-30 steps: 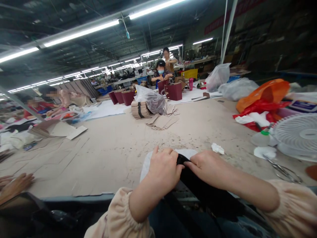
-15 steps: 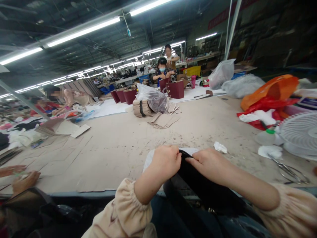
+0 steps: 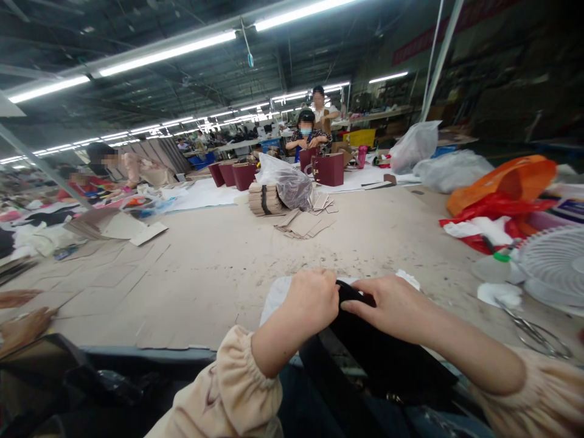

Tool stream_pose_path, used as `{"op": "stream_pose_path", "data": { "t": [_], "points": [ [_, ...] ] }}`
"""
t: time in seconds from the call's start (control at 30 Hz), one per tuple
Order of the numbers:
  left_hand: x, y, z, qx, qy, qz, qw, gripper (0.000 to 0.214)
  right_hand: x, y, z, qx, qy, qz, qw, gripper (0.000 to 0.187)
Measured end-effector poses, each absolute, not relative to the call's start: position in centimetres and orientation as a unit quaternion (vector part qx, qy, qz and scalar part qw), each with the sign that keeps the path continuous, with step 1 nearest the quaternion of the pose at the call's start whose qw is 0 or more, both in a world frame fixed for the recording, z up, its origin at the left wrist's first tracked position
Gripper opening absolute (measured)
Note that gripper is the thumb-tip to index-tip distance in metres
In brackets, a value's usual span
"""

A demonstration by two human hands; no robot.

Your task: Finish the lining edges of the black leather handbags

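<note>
A black bag (image 3: 374,347) with a small gold-coloured metal fitting hangs at the table's near edge, over my lap. My left hand (image 3: 314,298) is closed on the left end of its upper rim, with the fingers curled under and partly hidden. Just to the right, my right hand (image 3: 387,304) pinches the same rim between thumb and fingers. The two hands are a small gap apart, and the black edge shows between them. Under my left hand lies a white sheet (image 3: 274,298). The bag's lower part is dark and hard to make out.
On the table (image 3: 191,292) stand a strapped cardboard stack (image 3: 264,201) and a clear plastic bag (image 3: 292,182). Scissors (image 3: 536,334), a white fan (image 3: 556,261) and a red bag (image 3: 506,207) are at right. A co-worker's hands (image 3: 27,325) are at left; maroon boxes (image 3: 328,168) stand at the back.
My right hand's fingers have shifted on the black rim and are more arched. My left hand has moved slightly right. The co-worker's hands at left have moved further toward the frame's edge.
</note>
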State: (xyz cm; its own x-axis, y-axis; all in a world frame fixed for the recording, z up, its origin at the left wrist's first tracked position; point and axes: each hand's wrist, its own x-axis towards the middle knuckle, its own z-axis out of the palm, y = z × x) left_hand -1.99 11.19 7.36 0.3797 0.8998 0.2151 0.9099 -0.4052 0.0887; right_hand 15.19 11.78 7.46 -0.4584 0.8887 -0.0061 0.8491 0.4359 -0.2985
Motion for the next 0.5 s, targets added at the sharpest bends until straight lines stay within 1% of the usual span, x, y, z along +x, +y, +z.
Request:
{"op": "stream_pose_path", "data": {
  "t": [0.13, 0.3, 0.5],
  "points": [
    [-2.5, 11.3, 7.1, -0.843, -0.523, -0.128, 0.009, 0.016, 14.7, 12.5, 7.3, -0.501, -0.853, 0.119, 0.084, 0.032],
    [-3.0, 11.6, 7.0, -0.847, -0.515, -0.134, -0.013, 0.017, 14.5, 13.1, 6.8, -0.498, -0.854, 0.126, 0.085, 0.037],
    [-2.4, 12.0, 7.0, -0.832, -0.539, -0.133, -0.019, 0.018, 14.1, 12.9, 7.2, -0.516, -0.85, 0.085, 0.069, 0.036]
  ]
}}
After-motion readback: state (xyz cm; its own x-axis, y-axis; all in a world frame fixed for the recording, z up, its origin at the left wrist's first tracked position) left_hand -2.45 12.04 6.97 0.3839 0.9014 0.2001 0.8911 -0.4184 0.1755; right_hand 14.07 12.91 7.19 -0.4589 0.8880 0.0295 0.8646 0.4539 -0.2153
